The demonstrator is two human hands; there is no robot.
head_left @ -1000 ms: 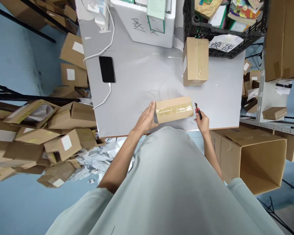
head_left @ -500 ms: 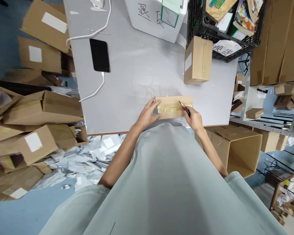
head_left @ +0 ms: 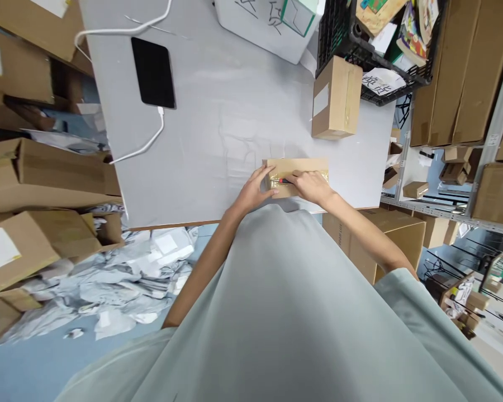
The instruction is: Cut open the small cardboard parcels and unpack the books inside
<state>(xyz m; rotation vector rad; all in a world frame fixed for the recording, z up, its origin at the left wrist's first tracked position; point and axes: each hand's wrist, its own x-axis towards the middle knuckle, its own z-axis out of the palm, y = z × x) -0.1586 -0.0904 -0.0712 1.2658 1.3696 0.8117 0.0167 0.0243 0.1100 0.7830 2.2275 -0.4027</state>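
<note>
cutter [head_left: 283, 181] has traversed leftward along the taped carton [head_left: 295, 164]; right hand [head_left: 311, 186] grips it, left hand [head_left: 255, 191] braces carton end, fingers spread.

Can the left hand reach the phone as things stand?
Probably yes: no object shows between the left hand and the black phone, though it would first have to let go of the small taped carton.

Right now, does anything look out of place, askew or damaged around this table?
Untidy floor, mainly: crumpled sheets lie heaped by the near edge of the table, and cardboard boxes left of them are piled at odd angles. The taped carton shows no visible damage, though the right hand hides part of it.
</note>
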